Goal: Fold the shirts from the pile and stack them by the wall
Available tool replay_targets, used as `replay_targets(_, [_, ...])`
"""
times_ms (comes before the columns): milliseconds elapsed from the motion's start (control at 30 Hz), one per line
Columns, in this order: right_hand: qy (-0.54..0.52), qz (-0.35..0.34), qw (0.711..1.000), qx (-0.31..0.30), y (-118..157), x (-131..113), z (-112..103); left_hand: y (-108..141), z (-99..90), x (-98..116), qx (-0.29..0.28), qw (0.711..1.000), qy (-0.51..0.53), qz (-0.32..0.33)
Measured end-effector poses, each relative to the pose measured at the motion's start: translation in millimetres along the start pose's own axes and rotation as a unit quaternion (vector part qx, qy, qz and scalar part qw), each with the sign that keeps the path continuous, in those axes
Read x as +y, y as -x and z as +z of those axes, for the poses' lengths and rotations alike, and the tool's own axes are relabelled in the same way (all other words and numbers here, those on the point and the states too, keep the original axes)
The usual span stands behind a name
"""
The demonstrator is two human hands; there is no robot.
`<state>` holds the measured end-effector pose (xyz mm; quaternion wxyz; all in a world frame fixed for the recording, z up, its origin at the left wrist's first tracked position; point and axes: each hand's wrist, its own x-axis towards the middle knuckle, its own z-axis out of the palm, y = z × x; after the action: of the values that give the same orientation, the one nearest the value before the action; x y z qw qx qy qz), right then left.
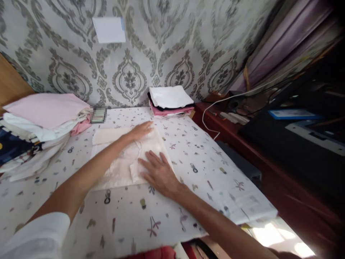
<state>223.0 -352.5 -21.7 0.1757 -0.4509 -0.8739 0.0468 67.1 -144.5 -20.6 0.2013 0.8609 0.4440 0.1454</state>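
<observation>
A cream garment (120, 172), partly folded, lies flat on the white patterned sheet (194, 144). Across its far right part rests my left hand (141, 130), palm down with the fingers stretched out to the right. My right hand (159, 172) lies spread on the garment's near right side, beside a small folded flap. Neither hand grips the cloth. My left forearm passes over the garment and hides some of it.
Folded clothes with a white one on top (171, 97) are stacked by the wall. At the left is a loose pile with a pink cloth (51, 109). A white cable (206, 117) hangs over the dark red furniture (283, 201) at right.
</observation>
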Motion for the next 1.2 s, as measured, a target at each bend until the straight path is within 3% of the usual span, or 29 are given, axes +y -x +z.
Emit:
replay_targets(67, [-0.027,0.033,0.998,0.048,5,2,-8,1,-13.1,-11,0.036,0.999,0.026,0.006])
replay_targets(167, [-0.073,0.143,0.981,0.11,18,9,-20,2,-32.4,-31,0.02,0.999,-0.005,-0.028])
replay_targets(300, [-0.103,0.27,0.953,0.096,39,19,-26,0,-43.4,-45,-0.015,0.997,-0.034,-0.067])
replay_targets(600, [-0.089,0.354,0.93,-0.042,31,5,-40,-16,-49.5,-47,-0.091,0.987,-0.024,-0.127])
replay_targets(667, [-0.095,0.353,0.931,-0.028,27,5,-39,-14,-53.5,-46,-0.1,0.988,-0.014,-0.121])
replay_targets(800, [-0.196,0.34,0.917,0.066,28,15,-38,-11,-58.8,-37,-0.094,0.991,0.017,-0.093])
replay_targets(1067, [-0.405,0.403,0.787,0.234,43,61,-47,-40,-42.6,-10,-0.053,0.991,0.09,-0.081])
replay_targets(1200, [-0.503,0.454,0.696,0.239,48,61,-47,-51,-33.6,-6,-0.073,0.986,0.109,-0.106])
